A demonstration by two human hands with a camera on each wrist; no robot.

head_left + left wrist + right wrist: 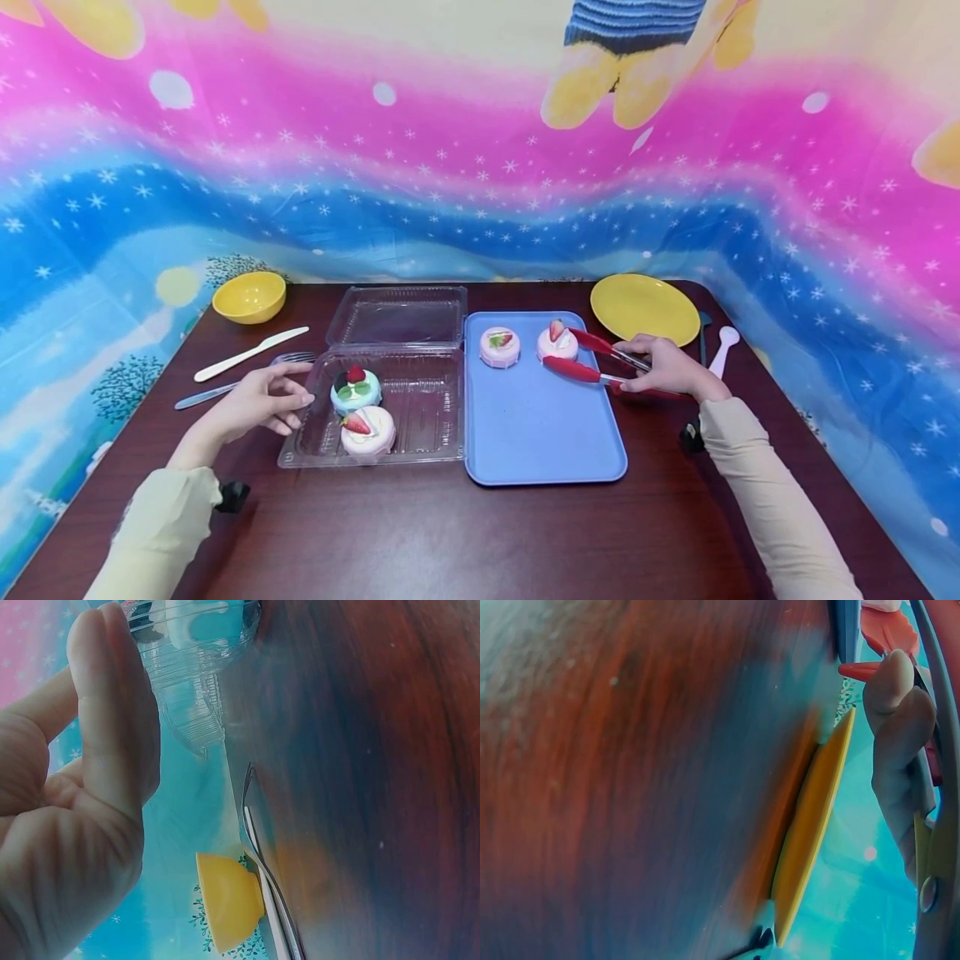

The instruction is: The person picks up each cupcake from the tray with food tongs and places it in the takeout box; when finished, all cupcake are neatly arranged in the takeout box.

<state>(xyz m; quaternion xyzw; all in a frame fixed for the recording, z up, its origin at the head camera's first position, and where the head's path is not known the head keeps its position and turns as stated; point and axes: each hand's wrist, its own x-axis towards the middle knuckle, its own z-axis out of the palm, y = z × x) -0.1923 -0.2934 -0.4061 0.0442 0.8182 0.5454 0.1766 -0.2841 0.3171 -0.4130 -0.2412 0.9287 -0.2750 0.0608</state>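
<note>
My right hand grips red-tipped tongs. The tongs' red ends lie on either side of a pink strawberry cake on the blue tray; whether they squeeze it I cannot tell. Another pink cake sits on the tray to its left. My left hand is at the left rim of a clear plastic container, its fingers loosely extended; contact with the rim is unclear. In that container are a blue cake with a berry and a pink cake with a strawberry slice.
The container's hinged lid lies open behind it. At the left are a yellow bowl, a cream knife and a fork. A yellow plate, a dark utensil and a pale pink utensil lie at the right.
</note>
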